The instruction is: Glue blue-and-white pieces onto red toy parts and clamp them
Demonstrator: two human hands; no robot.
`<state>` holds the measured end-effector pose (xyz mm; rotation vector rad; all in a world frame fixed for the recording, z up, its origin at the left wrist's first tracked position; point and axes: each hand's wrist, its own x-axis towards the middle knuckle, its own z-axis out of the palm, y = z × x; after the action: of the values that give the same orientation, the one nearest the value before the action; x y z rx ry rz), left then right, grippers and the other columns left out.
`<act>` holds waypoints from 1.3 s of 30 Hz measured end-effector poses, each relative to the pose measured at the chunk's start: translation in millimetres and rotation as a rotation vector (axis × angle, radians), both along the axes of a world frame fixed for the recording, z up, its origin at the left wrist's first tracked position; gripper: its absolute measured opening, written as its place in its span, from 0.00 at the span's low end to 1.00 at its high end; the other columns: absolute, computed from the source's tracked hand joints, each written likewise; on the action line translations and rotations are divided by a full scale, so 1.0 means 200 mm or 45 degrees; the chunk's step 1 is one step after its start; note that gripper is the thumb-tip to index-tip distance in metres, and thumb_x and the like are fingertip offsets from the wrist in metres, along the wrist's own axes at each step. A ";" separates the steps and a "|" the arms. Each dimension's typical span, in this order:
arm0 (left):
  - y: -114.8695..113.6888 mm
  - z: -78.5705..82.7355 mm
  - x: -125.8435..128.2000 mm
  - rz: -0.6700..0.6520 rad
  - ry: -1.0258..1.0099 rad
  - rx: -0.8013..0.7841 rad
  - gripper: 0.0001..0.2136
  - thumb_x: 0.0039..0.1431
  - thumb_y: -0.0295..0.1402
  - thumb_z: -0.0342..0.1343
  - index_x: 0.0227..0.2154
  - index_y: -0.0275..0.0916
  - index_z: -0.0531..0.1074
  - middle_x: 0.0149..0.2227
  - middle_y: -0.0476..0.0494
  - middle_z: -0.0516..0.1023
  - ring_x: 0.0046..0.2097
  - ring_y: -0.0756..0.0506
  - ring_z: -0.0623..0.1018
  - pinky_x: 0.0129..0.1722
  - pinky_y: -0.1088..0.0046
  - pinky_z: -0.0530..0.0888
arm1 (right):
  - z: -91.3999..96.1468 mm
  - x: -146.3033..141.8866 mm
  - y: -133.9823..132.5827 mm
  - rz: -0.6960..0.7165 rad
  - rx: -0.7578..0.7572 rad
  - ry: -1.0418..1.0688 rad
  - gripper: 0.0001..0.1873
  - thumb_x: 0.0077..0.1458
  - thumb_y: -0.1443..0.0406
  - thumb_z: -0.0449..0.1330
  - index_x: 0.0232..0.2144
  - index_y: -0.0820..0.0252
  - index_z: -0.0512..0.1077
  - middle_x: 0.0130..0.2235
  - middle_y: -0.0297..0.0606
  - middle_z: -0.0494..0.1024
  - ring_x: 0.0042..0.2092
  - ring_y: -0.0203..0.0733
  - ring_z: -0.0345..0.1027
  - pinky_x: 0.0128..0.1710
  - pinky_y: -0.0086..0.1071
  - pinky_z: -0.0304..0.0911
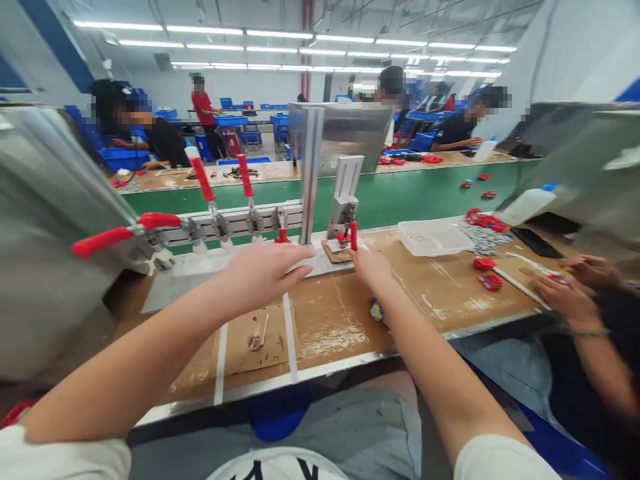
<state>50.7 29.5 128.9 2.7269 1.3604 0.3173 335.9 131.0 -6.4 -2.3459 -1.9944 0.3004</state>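
Note:
My right hand [373, 268] is closed at the lower end of the red clamp handle [354, 235], on an upright toggle clamp [346, 208]. Beneath that clamp sits a small brown block [334, 253] with a red part [344, 238] at its top; its details are too small to make out. My left hand [267, 275] hovers to the left with fingers stretched toward the clamp, holding nothing. Just behind it runs a metal rail [235, 223] bearing several red-handled toggle clamps. A small blue and yellow piece [377, 310] lies on the bench near my right forearm.
A clear plastic tray [434, 239] stands right of the clamp, beside a pile of grey pieces [484, 239] and red parts [485, 219]. A white bottle [529, 203] lies behind them. At the right, a co-worker's hands [570, 293] hold a red part. A cotton swab [265, 329] lies in front.

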 end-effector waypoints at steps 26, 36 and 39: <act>0.02 -0.81 -0.59 0.677 -1.138 -0.410 0.29 0.52 0.49 0.70 0.55 0.43 0.77 0.46 0.43 0.83 0.45 0.39 0.82 0.52 0.59 0.79 | -0.13 -0.93 -0.39 1.701 0.039 0.302 0.20 0.76 0.57 0.54 0.31 0.59 0.72 0.34 0.37 0.80 0.34 0.39 0.66 0.31 0.34 0.40; 0.12 -1.04 -0.48 0.405 -1.224 -0.442 0.18 0.53 0.36 0.73 0.46 0.41 0.79 0.49 0.43 0.81 0.51 0.40 0.80 0.54 0.63 0.77 | -0.21 -0.85 -0.37 1.799 0.015 0.536 0.22 0.72 0.60 0.53 0.23 0.58 0.62 0.23 0.33 0.67 0.28 0.37 0.52 0.32 0.35 0.41; 0.12 -1.05 -0.48 0.383 -1.182 -0.477 0.18 0.53 0.36 0.74 0.46 0.41 0.80 0.48 0.43 0.81 0.50 0.40 0.80 0.53 0.63 0.77 | -0.23 -0.86 -0.39 1.782 0.001 0.680 0.24 0.73 0.58 0.51 0.23 0.58 0.59 0.23 0.32 0.65 0.28 0.37 0.51 0.32 0.34 0.42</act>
<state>-46.1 53.3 -81.5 1.6749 1.3148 1.0498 164.5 53.4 -52.4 -0.3568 -2.7839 0.7925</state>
